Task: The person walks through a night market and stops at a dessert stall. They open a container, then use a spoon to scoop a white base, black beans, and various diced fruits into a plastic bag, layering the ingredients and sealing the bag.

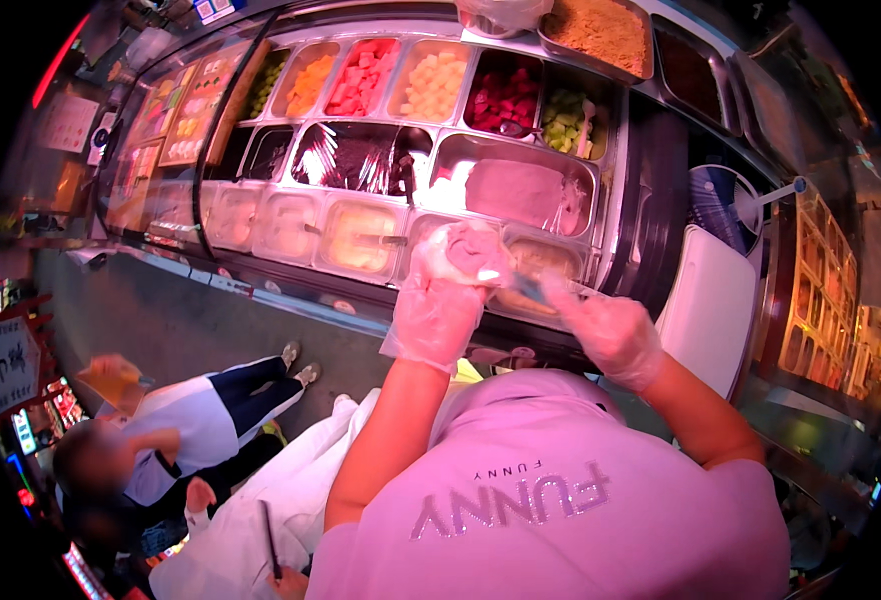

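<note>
My left hand (433, 318), in a clear plastic glove, is closed under a round white wrapper (444, 262) and holds it up over the front row of tubs. A smear of pinkish paste (476, 245) lies on the wrapper. From the right, my gloved right hand (613, 335) grips a spatula (529, 290) whose blurred blade is close to the wrapper's edge; I cannot tell whether it touches. Just beyond stands a metal pan of purplish paste (521, 190). A tub of pale yellow cream (359, 240) sits left of my left hand.
Behind are pans of orange cubes (311, 85), pink cubes (364, 78), yellow cubes (433, 82), dark red pieces (504, 95) and green pieces (564, 118). A crumb tray (598, 38) stands at the back. A white lid (706, 310) lies right. People stand at left.
</note>
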The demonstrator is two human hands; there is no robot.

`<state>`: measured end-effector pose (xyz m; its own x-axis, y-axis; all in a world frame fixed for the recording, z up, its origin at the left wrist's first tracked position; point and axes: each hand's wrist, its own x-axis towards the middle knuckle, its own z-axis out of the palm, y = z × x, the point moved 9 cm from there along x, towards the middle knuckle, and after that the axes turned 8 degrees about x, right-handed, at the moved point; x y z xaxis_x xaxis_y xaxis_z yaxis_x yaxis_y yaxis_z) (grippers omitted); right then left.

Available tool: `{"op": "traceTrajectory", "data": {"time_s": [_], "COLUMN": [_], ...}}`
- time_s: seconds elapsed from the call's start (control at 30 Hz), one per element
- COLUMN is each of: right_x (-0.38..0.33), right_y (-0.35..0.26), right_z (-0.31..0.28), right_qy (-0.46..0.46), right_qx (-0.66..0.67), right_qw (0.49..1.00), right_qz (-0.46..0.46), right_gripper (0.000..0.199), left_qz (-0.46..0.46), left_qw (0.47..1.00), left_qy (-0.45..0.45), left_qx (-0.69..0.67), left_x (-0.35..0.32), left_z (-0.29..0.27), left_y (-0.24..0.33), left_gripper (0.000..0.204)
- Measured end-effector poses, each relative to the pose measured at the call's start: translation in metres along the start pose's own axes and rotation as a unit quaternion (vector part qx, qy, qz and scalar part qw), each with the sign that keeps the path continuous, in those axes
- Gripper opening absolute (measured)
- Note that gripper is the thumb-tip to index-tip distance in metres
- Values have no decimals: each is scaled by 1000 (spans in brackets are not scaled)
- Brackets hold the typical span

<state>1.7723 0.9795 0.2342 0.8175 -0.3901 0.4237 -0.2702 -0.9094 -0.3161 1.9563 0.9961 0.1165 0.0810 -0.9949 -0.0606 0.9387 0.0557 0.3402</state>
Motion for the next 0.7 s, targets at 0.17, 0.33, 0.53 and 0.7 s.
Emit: {"op": "traceTrajectory", "data": {"time_s": [0.17, 0.33, 0.53, 0.7], "right_x": [-1, -41, -63, -22], "right_y": [12, 103, 217, 232], "right_z": [4, 33, 112, 146], "right_qy": [85, 27, -208, -270], "right_qx": [66, -18, -77, -83], "right_qw": [991, 939, 789, 784], "right_qz": [74, 341, 573, 553], "right_gripper": [41, 29, 25, 26], "left_qz": [25, -17, -106, -149], "left_qw": [988, 986, 977, 978], "left_qy": [65, 115, 149, 126], "left_qx": [139, -124, -106, -72], "left_x": [4, -1, -6, -2], "left_z": [-25, -96, -58, -62], "left_y": [27, 67, 74, 69], "left_gripper": [40, 48, 47, 52]}}
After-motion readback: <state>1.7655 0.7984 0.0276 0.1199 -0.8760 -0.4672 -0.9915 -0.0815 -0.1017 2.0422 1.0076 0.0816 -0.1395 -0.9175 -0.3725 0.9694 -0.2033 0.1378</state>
